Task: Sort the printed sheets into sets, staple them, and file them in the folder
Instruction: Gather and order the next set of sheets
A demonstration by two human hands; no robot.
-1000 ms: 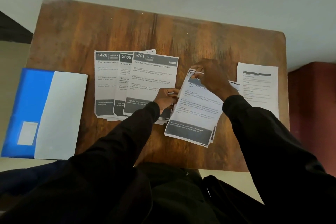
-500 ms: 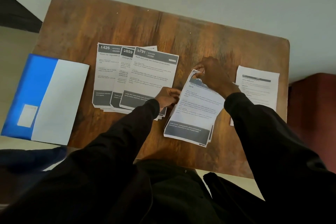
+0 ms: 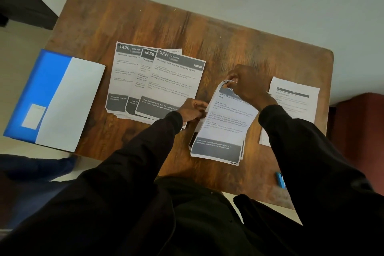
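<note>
Right hand [image 3: 247, 86] pinches stack [image 3: 224, 127] at top corner (left hand [image 3: 192, 110] grips side edge).

Dim, soft indoor light, slight motion blur, wide-angle bending at edges, dark sleeves underexposed

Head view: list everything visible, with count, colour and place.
Brown wooden table: one, centre.
Blue and white folder: one, overhanging the table's left edge.
White printed sets with grey headers, numbered 1426, 2659, 3791: three, fanned, left of centre.
Stack of white printed sheets with grey bands: one, right of centre, held.
White printed page: one showing, table's far right.
Small blue object: one, table's near right edge; kind unclear.
Hands, black sleeves: two; left hand grips the stack's left edge, right hand pinches its top corner.
</note>
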